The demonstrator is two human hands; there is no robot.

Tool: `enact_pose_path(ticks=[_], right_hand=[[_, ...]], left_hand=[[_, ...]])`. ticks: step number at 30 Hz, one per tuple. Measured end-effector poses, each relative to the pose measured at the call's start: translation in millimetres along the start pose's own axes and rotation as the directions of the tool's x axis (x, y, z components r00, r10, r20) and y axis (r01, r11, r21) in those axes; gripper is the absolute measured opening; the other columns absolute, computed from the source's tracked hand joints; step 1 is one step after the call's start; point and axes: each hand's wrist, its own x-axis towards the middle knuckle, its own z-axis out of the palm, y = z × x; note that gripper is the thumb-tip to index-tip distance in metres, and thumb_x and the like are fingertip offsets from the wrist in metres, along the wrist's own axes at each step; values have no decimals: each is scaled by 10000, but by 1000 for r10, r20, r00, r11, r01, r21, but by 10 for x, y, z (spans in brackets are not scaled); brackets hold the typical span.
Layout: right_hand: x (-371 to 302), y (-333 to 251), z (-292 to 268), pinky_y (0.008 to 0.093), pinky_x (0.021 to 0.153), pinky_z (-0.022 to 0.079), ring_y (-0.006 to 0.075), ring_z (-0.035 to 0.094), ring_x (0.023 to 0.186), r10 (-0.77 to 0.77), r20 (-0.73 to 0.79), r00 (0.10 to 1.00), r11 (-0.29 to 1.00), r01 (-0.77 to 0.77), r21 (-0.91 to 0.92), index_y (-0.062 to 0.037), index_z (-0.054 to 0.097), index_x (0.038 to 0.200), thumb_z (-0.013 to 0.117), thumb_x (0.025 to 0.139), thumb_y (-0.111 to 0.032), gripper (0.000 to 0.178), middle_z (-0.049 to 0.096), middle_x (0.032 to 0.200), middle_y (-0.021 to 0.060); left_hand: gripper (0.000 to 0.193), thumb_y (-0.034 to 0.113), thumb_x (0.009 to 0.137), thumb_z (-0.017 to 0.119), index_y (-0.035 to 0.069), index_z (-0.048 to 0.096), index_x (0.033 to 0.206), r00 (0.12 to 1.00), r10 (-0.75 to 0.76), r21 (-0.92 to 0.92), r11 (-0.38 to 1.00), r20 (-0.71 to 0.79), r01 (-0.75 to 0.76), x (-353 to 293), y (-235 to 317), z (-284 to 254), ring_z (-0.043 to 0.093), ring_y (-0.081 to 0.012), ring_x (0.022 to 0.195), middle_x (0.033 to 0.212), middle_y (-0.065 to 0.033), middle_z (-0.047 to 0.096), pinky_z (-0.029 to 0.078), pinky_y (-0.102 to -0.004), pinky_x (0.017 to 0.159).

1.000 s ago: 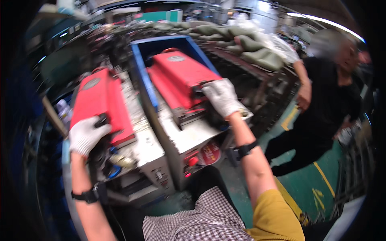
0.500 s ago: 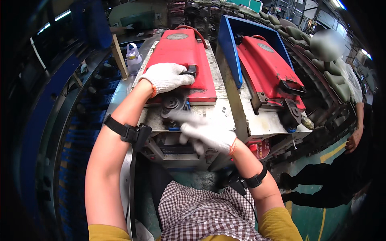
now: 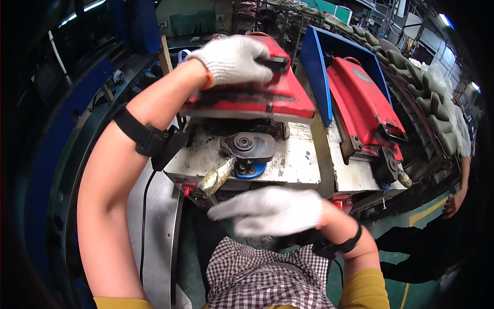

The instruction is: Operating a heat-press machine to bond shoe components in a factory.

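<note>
My left hand (image 3: 231, 59), in a white knit glove, is wrapped round the black handle (image 3: 276, 64) of a red machine cover (image 3: 296, 100). The cover's near edge is tilted up off the white machine top (image 3: 301, 167). In front of it, a dark clamp (image 3: 254, 147) on a blue base (image 3: 251, 171) has swung out, its tape-wrapped lever (image 3: 217, 176) pointing toward me. My right hand (image 3: 272, 211), gloved too and slightly blurred, hovers before the machine's front edge, its fingers stretched leftward and nothing in them. What lies under the cover is hidden.
To the right stands a second machine with a lowered red cover (image 3: 360, 98) and a blue guard (image 3: 315, 77). Rows of green cushion-like pieces (image 3: 437, 121) line the far right, near a person's bare hand (image 3: 454, 204). A metal ledge (image 3: 159, 226) runs at my left.
My left hand has raised the red cover by its handle. The clamp has turned outward with its lever toward me. My right hand has drawn back from it, nearer my body.
</note>
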Motion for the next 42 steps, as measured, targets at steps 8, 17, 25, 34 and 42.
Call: enact_pose_path(ticks=[8, 17, 25, 34, 42], right_hand=[[582, 531, -1546, 467, 1181, 443, 481, 540, 1392, 265, -757, 598, 585, -723, -367, -61, 472, 1589, 648, 963, -526, 800, 495, 1535, 352], [1299, 1197, -1907, 466, 1159, 483, 493, 537, 1398, 332, -788, 518, 462, -818, -343, -163, 506, 1578, 765, 746, -501, 935, 413, 1594, 338], [697, 557, -1420, 439, 961, 557, 229, 711, 1095, 342, -531, 775, 692, 174, 700, -83, 650, 1198, 589, 1039, -412, 370, 725, 1194, 74], [858, 11, -247, 462, 1274, 314, 317, 417, 1542, -121, -587, 801, 990, 51, -135, 44, 353, 1626, 504, 1100, -525, 789, 463, 1629, 222], [-543, 729, -134, 464, 1271, 288, 335, 446, 1507, -106, -862, 496, 626, -640, -446, 86, 444, 1551, 519, 1118, -431, 677, 483, 1606, 224]], left_hand=[[570, 350, 926, 691, 6, 628, 1377, 677, 365, 339, 924, -639, -179, 16, -88, -263, 531, -437, 1352, 1409, -224, 624, 395, -524, 1157], [622, 286, 942, 752, 80, 575, 1501, 554, 310, 217, 949, -773, -229, -444, -419, 153, 545, -321, 1425, 1475, -179, 620, 426, -425, 1192], [384, 163, 1107, 575, 8, 519, 1453, 849, -491, -960, 271, -197, -66, -1576, -425, 1086, 659, -195, 1235, 1345, -135, 673, 533, -324, 1048], [445, 297, 960, 619, 48, 631, 1328, 624, -775, -708, -494, 96, -504, -2471, -547, 1008, 750, -269, 1071, 1219, -140, 738, 603, -454, 1014], [135, 224, 908, 715, 123, 655, 842, 119, -971, -963, -223, 206, -153, -3290, -2826, 1340, 655, -210, 699, 761, -32, 639, 580, -406, 674]])
